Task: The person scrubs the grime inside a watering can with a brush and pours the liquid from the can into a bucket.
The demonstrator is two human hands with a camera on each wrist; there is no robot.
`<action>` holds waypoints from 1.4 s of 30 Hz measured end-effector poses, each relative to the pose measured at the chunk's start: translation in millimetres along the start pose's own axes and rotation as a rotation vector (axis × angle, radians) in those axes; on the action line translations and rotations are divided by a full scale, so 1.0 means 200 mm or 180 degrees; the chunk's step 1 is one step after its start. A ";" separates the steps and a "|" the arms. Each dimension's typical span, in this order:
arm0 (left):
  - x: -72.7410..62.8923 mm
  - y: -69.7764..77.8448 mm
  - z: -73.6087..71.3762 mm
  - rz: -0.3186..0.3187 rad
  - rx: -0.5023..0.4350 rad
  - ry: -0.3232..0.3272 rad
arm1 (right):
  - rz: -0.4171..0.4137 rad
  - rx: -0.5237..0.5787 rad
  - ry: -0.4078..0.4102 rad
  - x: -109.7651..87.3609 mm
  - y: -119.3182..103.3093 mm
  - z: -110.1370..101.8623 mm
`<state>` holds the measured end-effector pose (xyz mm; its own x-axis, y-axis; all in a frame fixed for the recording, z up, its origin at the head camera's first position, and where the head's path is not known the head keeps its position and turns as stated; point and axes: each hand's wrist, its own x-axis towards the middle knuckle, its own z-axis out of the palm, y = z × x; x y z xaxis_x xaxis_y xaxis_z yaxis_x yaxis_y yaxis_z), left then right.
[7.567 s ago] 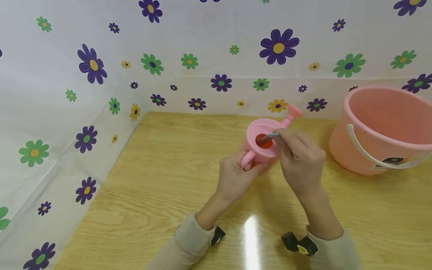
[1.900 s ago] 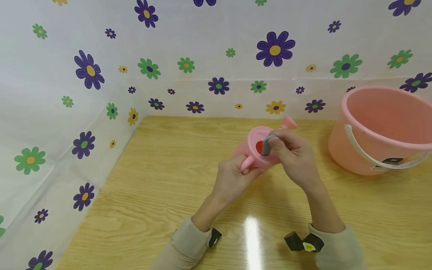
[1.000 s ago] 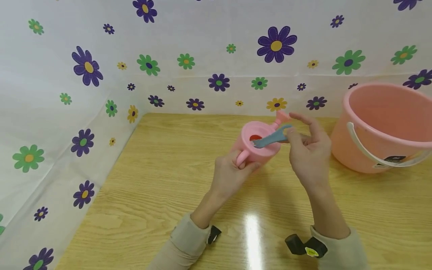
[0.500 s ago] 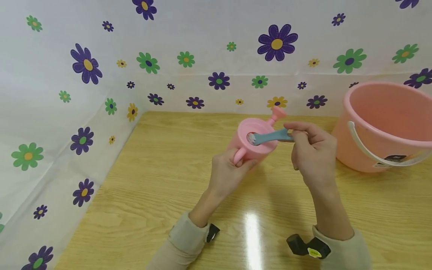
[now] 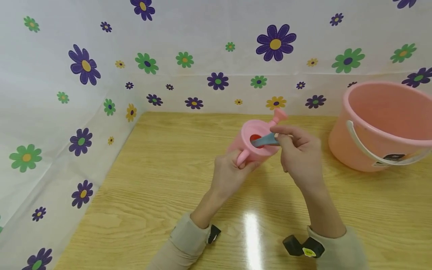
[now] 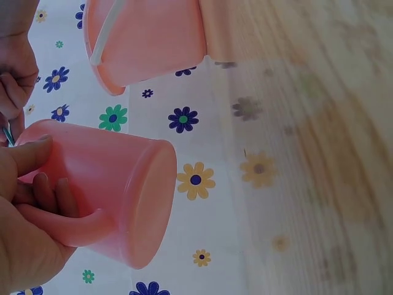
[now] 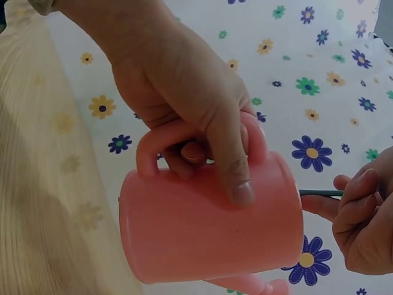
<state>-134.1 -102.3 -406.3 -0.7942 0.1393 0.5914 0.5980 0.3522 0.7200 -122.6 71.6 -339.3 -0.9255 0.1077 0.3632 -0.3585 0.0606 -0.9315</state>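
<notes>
1. Above the pale wood-grain tabletop, a pink, drum-shaped plastic watering can is held, apparently raised and tilted.
2. Its thick pink loop handle is wrapped by the curled fingers of the left hand; a firm grip is judged.
3. A slim blue plastic-looking tool is pinched narrowly by the right hand, its far end hidden within the round opening in the can's top.
4. The can is judged light, stiff and not fragile, though slippery if wetted. It is best taken by the loop, with the body steadied; the pink spout should be avoided.
5. The tool is judged light, best pinched near its outer end.
6. A peach-pink, tapered plastic bucket is noted at the right, apart from the can.
</notes>
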 end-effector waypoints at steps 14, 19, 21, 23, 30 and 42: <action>0.00 0.00 0.00 0.0050 0.0072 -0.0049 | 0.0171 0.0058 -0.0079 0.00 -0.01 -0.01; 0.00 0.00 0.01 0.0078 0.0074 -0.0055 | -0.0044 0.0294 0.0183 0.00 -0.01 -0.04; 0.00 -0.01 0.01 0.0122 0.0109 -0.0051 | -0.0048 0.0350 0.0191 0.01 -0.01 -0.05; -0.01 -0.01 0.01 0.0144 0.0130 -0.0041 | 0.0029 0.0306 0.0085 0.01 0.00 -0.04; 0.00 0.00 -0.01 0.0128 0.0124 -0.0051 | -0.0038 0.0277 0.0101 0.02 -0.01 -0.03; -0.01 -0.01 -0.01 0.0088 0.0126 -0.0047 | -0.0051 0.0221 0.0032 0.02 -0.01 -0.03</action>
<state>-133.7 -104.9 -408.1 -0.7791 0.1630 0.6054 0.6152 0.3843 0.6883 -124.7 78.1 -335.7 -0.9184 0.1171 0.3780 -0.3813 -0.0064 -0.9244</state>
